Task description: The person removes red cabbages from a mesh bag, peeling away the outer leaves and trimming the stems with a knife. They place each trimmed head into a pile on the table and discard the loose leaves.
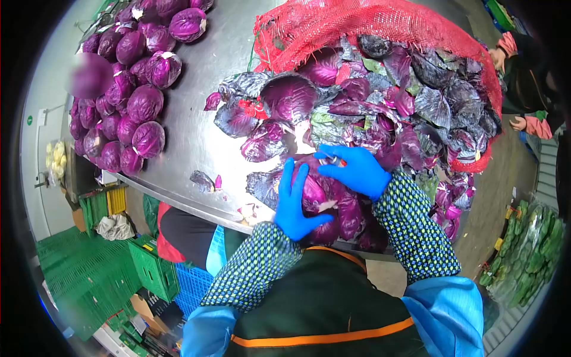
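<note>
In the head view, my blue-gloved left hand (290, 205) grips the near left side of a red cabbage (314, 189), with its thumb and fingers spread around it. My right hand (360, 172), also gloved in blue, is closed on a small knife (339, 161) just above the far side of that cabbage. Only a bit of the knife's red and light metal parts shows between the fingers. Loose purple outer leaves (350, 214) lie beside and under the cabbage at the table's near edge.
Whole red cabbages (144, 103) are piled on the left of the steel table (196, 71). A heap of cabbage leaves (380, 113) lies beyond my hands, bordered by a red mesh sack (369, 24). A person (529, 77) stands at right. Green crates (153, 268) stand lower left; bagged green vegetables (526, 256) lie right.
</note>
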`<state>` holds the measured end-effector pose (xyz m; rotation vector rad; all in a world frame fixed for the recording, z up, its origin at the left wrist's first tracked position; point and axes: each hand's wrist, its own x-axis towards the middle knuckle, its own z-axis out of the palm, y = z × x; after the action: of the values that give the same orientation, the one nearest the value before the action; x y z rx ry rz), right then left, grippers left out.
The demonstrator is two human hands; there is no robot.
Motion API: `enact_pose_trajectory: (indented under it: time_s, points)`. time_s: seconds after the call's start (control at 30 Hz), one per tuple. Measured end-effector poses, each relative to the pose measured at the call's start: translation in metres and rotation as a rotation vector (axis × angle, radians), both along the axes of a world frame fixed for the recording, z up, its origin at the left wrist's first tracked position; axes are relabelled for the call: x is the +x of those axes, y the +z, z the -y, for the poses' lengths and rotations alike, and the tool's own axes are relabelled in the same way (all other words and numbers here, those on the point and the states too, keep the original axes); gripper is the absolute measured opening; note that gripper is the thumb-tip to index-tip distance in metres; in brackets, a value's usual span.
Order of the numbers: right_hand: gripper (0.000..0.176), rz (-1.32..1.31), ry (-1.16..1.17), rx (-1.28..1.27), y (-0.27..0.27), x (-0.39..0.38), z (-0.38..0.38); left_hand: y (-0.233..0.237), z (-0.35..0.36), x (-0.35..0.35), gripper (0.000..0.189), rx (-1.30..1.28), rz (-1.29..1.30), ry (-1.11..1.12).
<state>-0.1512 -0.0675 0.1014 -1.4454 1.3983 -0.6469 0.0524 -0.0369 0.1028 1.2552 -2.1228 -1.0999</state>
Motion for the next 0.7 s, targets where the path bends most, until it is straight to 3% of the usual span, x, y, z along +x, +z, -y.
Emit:
enact_pose_trajectory:
  time_s: [0.03,0.1,0.13,0.17,0.23,0.37,0.53,0.63,0.7]
  points:
    - [0.043,0.001,-0.003,0.001,-0.012,-0.002,0.006,-0.002,0.005,0.002,0.114,0.001,0.001,-0.003]
    - [0.041,0.001,-0.422,0.053,-0.03,-0.009,0.02,-0.004,0.025,0.005,0.114,0.067,-0.023,-0.009]
    - [0.037,0.197,-0.516,0.151,-0.029,-0.015,0.019,-0.004,0.03,0.005,0.112,0.09,-0.046,0.033]
    - [0.037,0.192,-0.517,0.14,-0.013,-0.016,0.017,-0.008,0.03,0.003,0.108,0.175,-0.098,0.123]
    - [0.037,-0.082,-0.471,-0.42,0.026,-0.006,-0.015,-0.012,0.031,-0.01,0.103,0.328,-0.259,0.292]
    - [0.044,-0.295,-0.215,-0.141,0.041,0.003,-0.069,-0.001,0.041,-0.025,0.1,0.183,-0.034,0.261]
    - [0.05,-0.419,-0.081,-0.113,0.032,0.002,-0.068,0.015,0.045,-0.031,0.096,0.168,0.073,0.247]
    - [0.051,-0.493,-0.172,-0.168,0.023,0.006,-0.061,0.012,0.041,-0.035,0.097,0.205,0.059,0.278]
    - [0.046,-0.387,-0.289,-0.096,0.007,0.005,-0.043,0.008,0.036,-0.034,0.098,0.213,0.024,0.313]
